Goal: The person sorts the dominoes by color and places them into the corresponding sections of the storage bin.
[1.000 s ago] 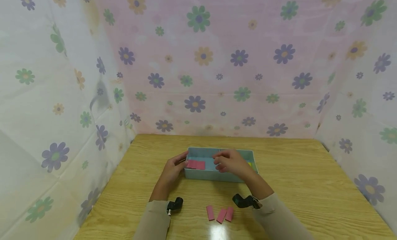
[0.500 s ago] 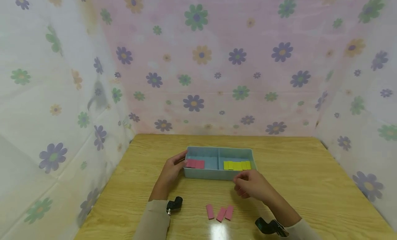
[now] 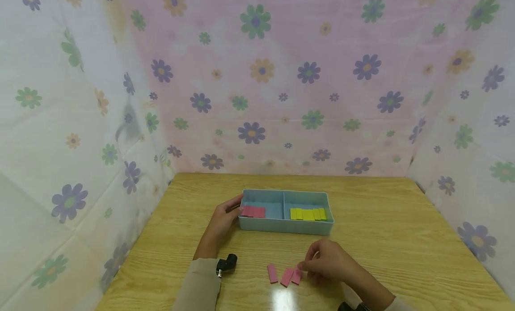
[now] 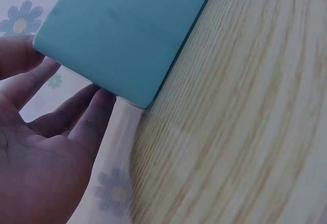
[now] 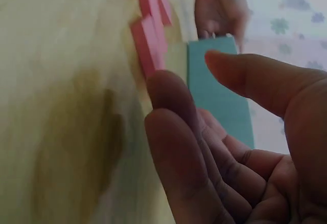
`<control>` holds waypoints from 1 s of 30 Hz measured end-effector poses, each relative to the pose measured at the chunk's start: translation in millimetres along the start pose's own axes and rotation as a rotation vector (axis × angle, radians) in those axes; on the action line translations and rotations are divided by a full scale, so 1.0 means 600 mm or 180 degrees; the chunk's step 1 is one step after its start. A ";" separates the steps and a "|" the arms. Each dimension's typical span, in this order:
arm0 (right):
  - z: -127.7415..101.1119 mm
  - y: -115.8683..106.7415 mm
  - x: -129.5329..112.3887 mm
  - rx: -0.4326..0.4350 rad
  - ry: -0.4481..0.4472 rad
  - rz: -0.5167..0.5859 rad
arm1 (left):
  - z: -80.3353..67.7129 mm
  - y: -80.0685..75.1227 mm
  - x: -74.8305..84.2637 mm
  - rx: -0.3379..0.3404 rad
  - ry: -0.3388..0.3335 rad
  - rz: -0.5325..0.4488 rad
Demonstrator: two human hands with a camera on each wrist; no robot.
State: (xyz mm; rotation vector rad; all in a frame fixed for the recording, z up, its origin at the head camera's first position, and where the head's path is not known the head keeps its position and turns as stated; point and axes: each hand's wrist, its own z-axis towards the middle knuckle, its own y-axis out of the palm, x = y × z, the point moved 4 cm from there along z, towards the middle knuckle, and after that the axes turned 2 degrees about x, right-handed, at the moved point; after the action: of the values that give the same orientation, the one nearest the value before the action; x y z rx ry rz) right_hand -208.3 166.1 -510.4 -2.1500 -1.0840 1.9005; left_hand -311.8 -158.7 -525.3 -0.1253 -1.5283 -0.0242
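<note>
Pink tiles, three of them, lie on the bench close to the person, side by side. The right hand is at the rightmost tile, its fingertips touching it or just beside it; the head view does not let me tell which. In the right wrist view the fingers are relaxed and spread, the thumb apart from them, and nothing is held between; the tiles show just past the fingertips there, blurred.

Farther back stands the tray, light blue, with two compartments. The left compartment holds pink tiles in a row, the right one holds yellow tiles in a row. The left hand rests against the left end of the tray, the thumb at its rim. The left wrist view shows what the head view hides: straight fingers touch the outer wall of the tray near its corner, not curled round it. The contents of the tray show only in the head view.

I can read no writing or label on any thing.
</note>
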 end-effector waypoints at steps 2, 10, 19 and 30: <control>0.002 0.012 -0.004 -0.0019 -0.0077 0.0007 | 0.000 0.000 0.001 0.0017 0.0012 0.0016; 0.016 0.042 -0.014 0.0186 -0.0369 -0.0497 | 0.001 0.001 0.000 0.0004 0.0035 0.0001; 0.035 0.041 -0.027 0.0311 -0.0432 -0.0736 | 0.001 -0.001 -0.001 -0.0018 0.0059 -0.0003; 0.063 0.017 -0.026 0.0400 -0.0323 -0.0674 | -0.001 -0.001 0.001 -0.0002 0.0034 0.0046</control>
State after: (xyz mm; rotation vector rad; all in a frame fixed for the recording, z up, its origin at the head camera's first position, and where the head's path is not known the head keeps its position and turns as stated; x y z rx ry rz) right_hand -237.6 135.5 -510.7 -1.8130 -1.1255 1.9411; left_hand -311.5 -159.5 -524.5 -0.1364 -1.5166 -0.0139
